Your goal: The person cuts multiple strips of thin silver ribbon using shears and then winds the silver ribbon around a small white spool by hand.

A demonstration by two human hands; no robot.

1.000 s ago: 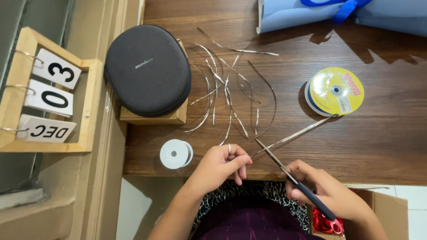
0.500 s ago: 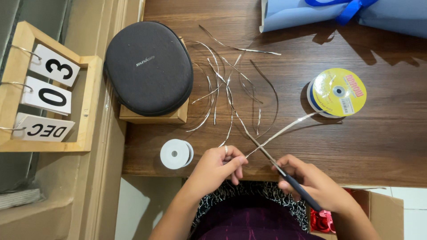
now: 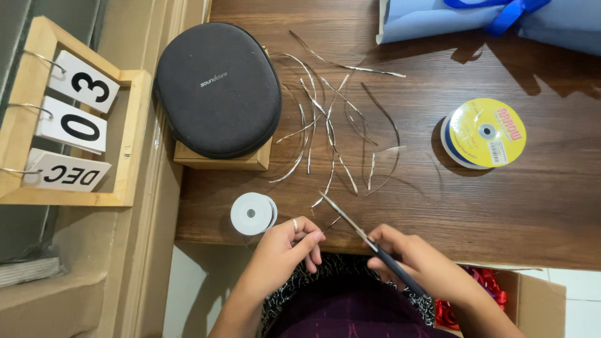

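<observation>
My left hand (image 3: pixel 287 249) is at the table's near edge, with its fingertips pinched on the end of a thin silver ribbon strip (image 3: pixel 333 221). My right hand (image 3: pixel 418 261) grips the dark handle of a pair of scissors (image 3: pixel 350 224). Their slim blades point up and left, close to my left fingertips, and look closed. Several cut silver ribbon strips (image 3: pixel 327 125) lie curled on the brown wooden table (image 3: pixel 501 206) just beyond the blades. A yellow-topped ribbon spool (image 3: pixel 485 133) lies flat to the right.
A small white spool (image 3: pixel 251 213) sits left of my left hand. A black oval case (image 3: pixel 217 87) rests on a wooden box (image 3: pixel 219 163). A wooden flip calendar (image 3: pixel 69 119) stands far left. Blue wrapped material (image 3: pixel 501 22) lies top right. A cardboard box with red ribbon (image 3: pixel 494 294) is bottom right.
The silver ribbon that ran taut from the yellow spool to my left hand is gone from there. The scissors have swung left, closer to my left fingertips.
</observation>
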